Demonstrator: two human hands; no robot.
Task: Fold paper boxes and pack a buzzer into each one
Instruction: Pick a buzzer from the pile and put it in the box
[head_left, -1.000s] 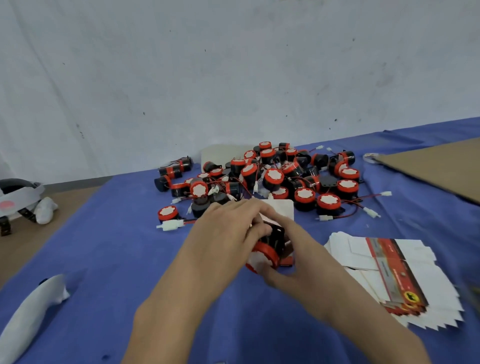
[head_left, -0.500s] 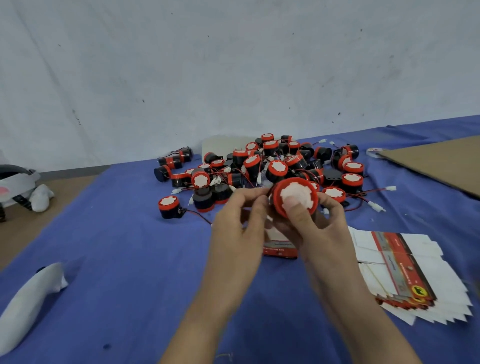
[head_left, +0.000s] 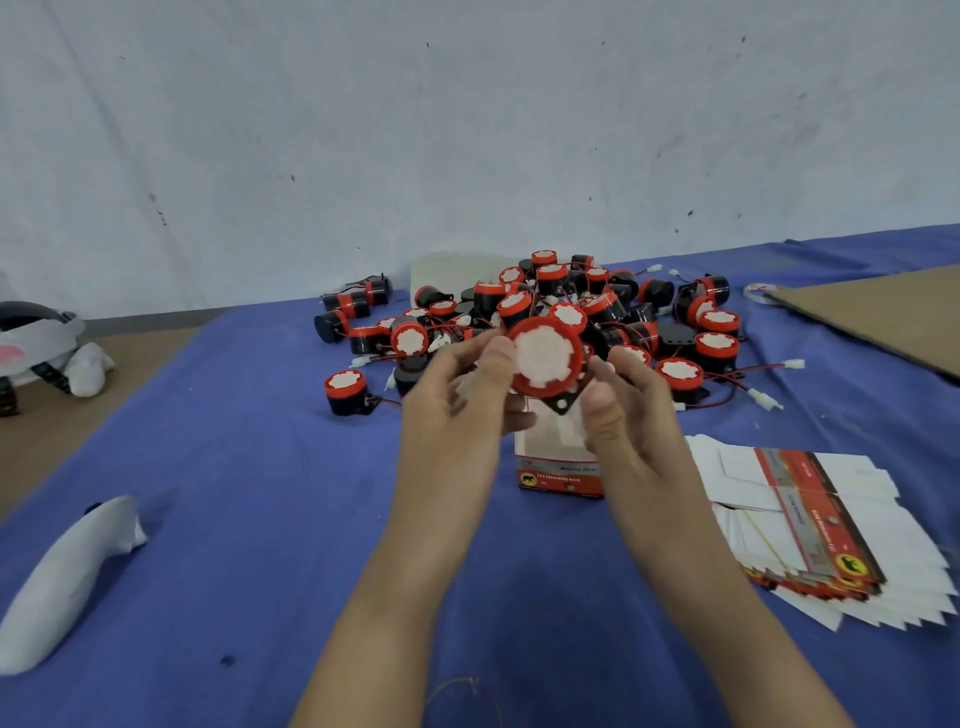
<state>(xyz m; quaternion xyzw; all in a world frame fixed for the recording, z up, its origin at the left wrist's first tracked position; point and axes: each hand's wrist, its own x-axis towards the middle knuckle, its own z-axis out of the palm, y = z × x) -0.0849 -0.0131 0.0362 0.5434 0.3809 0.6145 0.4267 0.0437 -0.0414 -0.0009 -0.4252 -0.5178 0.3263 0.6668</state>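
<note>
Raised from beside the box a second ago, the buzzer (head_left: 545, 356) now shows its white face, left hand (head_left: 462, 400) and right hand (head_left: 631, 410) fingers clamped on its edges, above the box (head_left: 561, 467) standing on the desk (head_left: 260, 519).

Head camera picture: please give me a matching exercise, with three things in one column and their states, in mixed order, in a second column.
Things:
1. buzzer facing the camera
2. folded box
3. stack of box blanks

States:
A. lying flat, on the right side
B. gripped by the left hand and the right hand
C. standing upright

Pairs: 1-B, 2-C, 3-A.
</note>
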